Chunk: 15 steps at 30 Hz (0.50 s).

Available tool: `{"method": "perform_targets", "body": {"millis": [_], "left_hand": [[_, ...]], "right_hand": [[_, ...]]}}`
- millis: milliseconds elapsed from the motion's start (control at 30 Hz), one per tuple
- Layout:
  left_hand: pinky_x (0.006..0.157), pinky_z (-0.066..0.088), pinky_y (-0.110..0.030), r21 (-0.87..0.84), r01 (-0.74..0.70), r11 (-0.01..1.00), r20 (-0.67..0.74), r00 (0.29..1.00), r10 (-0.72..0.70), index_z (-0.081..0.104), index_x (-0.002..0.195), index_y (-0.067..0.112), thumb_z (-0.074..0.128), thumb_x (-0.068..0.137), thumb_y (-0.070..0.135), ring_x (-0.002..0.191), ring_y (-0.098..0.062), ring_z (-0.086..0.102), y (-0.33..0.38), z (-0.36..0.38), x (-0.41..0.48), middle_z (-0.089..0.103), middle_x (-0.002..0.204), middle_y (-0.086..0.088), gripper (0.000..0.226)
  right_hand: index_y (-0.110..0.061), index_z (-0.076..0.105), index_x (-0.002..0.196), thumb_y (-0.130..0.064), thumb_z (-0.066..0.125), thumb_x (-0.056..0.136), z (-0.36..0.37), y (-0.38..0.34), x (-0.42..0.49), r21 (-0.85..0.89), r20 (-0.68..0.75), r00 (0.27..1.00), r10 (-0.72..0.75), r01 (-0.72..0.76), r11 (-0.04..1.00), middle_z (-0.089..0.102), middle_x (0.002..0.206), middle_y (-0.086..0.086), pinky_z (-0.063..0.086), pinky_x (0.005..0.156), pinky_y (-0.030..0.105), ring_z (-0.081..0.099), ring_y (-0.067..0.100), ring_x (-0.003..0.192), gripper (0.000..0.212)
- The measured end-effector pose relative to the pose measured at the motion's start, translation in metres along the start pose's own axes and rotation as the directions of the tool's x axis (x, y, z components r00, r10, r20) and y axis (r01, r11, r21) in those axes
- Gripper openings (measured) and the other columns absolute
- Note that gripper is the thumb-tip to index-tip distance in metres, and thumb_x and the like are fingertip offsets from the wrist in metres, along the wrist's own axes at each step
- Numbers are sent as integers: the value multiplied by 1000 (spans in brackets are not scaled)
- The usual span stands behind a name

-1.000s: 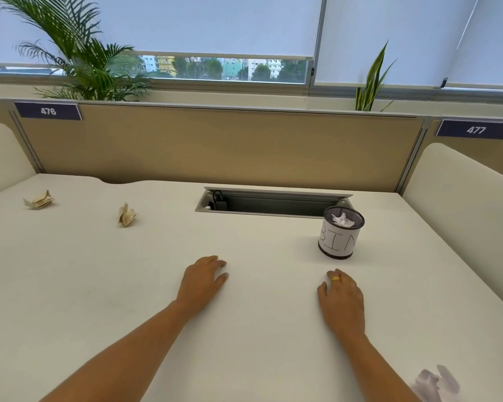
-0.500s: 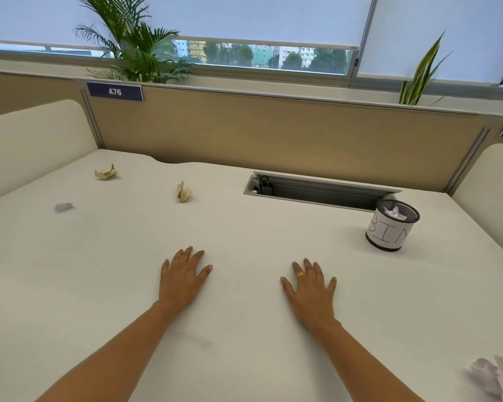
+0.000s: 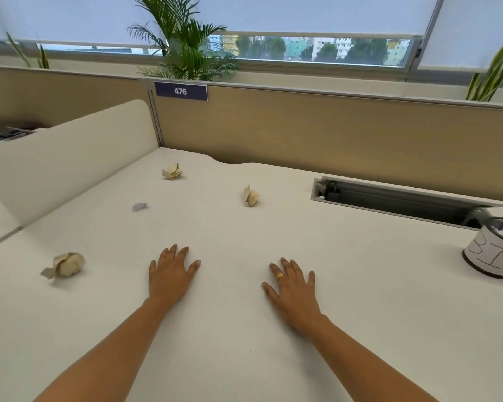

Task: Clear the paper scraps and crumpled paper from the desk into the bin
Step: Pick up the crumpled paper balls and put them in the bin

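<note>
My left hand (image 3: pixel 170 275) and my right hand (image 3: pixel 292 288) lie flat on the white desk (image 3: pixel 244 329), fingers spread, holding nothing. Three tan crumpled papers lie to the left: one near my left hand (image 3: pixel 66 265), one far back (image 3: pixel 172 171), one in the middle (image 3: pixel 251 196). A small grey scrap (image 3: pixel 139 206) lies between them. The mesh bin (image 3: pixel 494 250), labelled "BIN", stands at the right edge with white paper inside.
A cable slot (image 3: pixel 389 198) opens in the desk behind the bin. A tan partition (image 3: pixel 302 132) with a "476" label (image 3: pixel 180 91) closes the back, a white side divider (image 3: pixel 70 158) the left. Plants stand behind the partition.
The view has swung left: the bin has slid to the right edge, a third crumpled paper has come into view, and the white paper at bottom right is out of view. Both hands stay flat.
</note>
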<state>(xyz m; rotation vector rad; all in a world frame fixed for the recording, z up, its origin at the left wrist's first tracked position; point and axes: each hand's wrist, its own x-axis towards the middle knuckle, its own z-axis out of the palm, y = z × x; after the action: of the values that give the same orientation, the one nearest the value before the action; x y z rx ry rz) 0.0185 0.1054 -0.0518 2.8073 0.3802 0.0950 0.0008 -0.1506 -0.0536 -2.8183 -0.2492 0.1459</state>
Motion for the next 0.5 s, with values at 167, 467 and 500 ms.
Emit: {"method": "perform_targets", "body": {"millis": [167, 467, 500], "left_hand": [[117, 14, -48, 13, 30, 999, 3, 1000, -30, 28, 143, 18, 36, 94, 48, 145, -23, 14, -36, -16, 49, 20, 156, -6, 58], [117, 13, -54, -16, 39, 999, -59, 997, -40, 25, 144, 13, 45, 92, 42, 142, -44, 7, -74, -28, 125, 4, 158, -11, 63], [117, 13, -54, -21, 33, 999, -53, 998, -34, 23, 145, 13, 46, 92, 41, 141, -47, 4, -77, -28, 135, 1, 159, -10, 63]], "right_hand": [[-28, 17, 147, -49, 25, 97, 6, -25, 30, -1, -18, 1000, 18, -18, 1000, 6, 159, -5, -2, 116, 52, 0, 14, 146, 55], [-29, 20, 146, -47, 26, 97, 15, -54, 78, -2, -68, 996, 53, -53, 999, 8, 158, -8, -2, 117, 51, 2, 13, 146, 52], [-29, 20, 145, -47, 26, 97, 16, -56, 83, -3, -75, 996, 54, -54, 999, 8, 158, -8, -2, 117, 50, 2, 13, 146, 52]]}}
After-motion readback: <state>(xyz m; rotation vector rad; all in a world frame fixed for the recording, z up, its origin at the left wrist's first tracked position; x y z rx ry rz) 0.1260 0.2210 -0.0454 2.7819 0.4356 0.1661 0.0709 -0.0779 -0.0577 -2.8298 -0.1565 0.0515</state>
